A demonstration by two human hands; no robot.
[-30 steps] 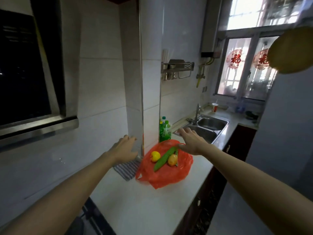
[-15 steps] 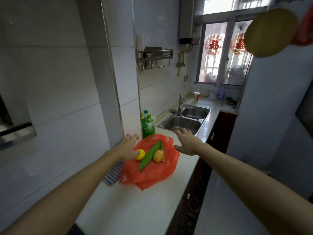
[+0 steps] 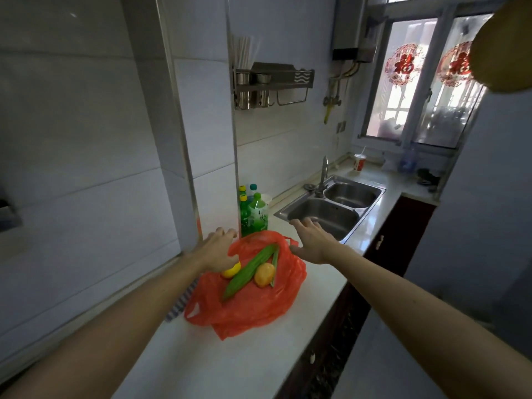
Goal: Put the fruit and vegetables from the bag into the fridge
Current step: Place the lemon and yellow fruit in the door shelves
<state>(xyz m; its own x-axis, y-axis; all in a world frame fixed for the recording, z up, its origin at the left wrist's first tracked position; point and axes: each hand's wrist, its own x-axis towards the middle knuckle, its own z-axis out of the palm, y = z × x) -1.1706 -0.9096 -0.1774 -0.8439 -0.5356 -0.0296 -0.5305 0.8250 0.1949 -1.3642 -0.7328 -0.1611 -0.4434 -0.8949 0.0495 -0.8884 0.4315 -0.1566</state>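
A red plastic bag (image 3: 250,309) lies open on the white counter (image 3: 218,361). On it rest a long green cucumber (image 3: 247,273), an orange fruit (image 3: 264,275), a thin green stalk (image 3: 275,263) and a yellow fruit (image 3: 231,271). My left hand (image 3: 216,249) hovers over the bag's left edge, fingers spread, half covering the yellow fruit. My right hand (image 3: 312,240) is open above the bag's right rim, holding nothing. No fridge is identifiable.
Green drink bottles (image 3: 254,214) stand against the wall just behind the bag. A double steel sink (image 3: 331,208) with a tap lies beyond. A striped cloth (image 3: 180,305) pokes out left of the bag. A grey panel (image 3: 483,226) stands on the right.
The view has swung right and closer to the counter. My left hand has come down over the yellow fruit; my right hand stays spread near the bag's far rim.
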